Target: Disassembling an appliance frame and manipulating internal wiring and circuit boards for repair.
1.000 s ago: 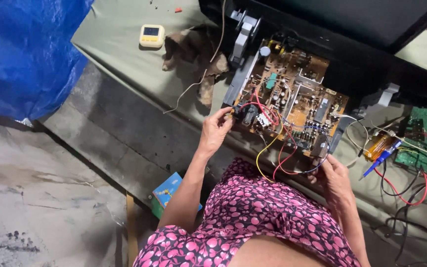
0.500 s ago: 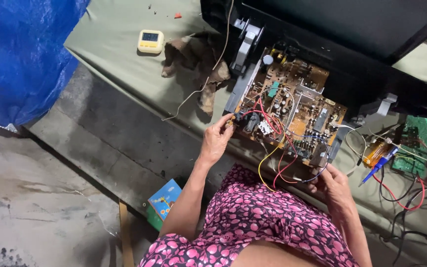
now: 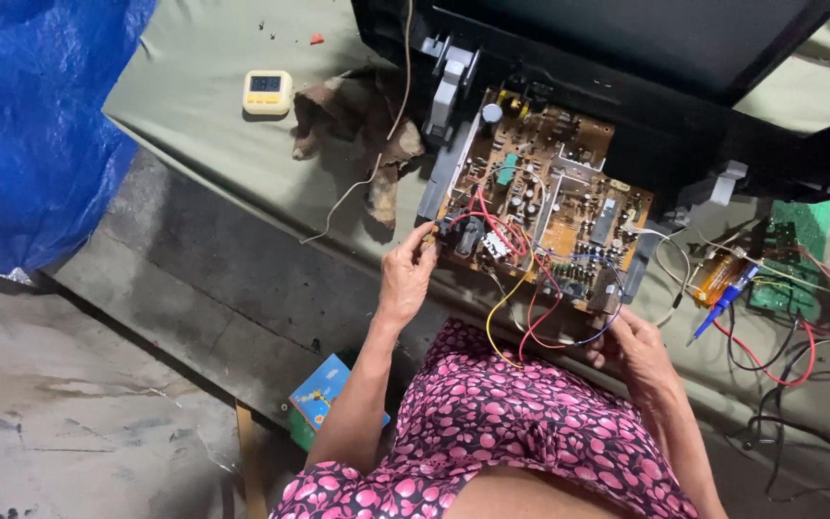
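Nearest us, our lap in pink-patterned cloth (image 3: 521,423), both forearms reaching out from it. Our left hand (image 3: 405,274) is at the near-left corner of the brown circuit board (image 3: 540,207), fingers curled and pinching the board's edge by the red wires (image 3: 492,226). Our right hand (image 3: 641,351) sits at the near-right corner, fingers bent under the board's edge, gripping it from below; how tight, we cannot tell. So the board lies between the two hands, just past them, tilted over the front edge of the worktop (image 3: 204,125). Yellow, red and blue wires hang off its near side toward our lap.

Right of the board: a blue pen-like tool (image 3: 722,303), a green circuit board (image 3: 790,259), tangled cables. Below left, a small blue box (image 3: 324,399) on the floor. Farther back, the black television housing (image 3: 646,58) touching the board's far edge. Far left on the worktop, a pale yellow timer (image 3: 267,92) and a brown rag (image 3: 357,125). Blue tarp (image 3: 31,125) at far left.
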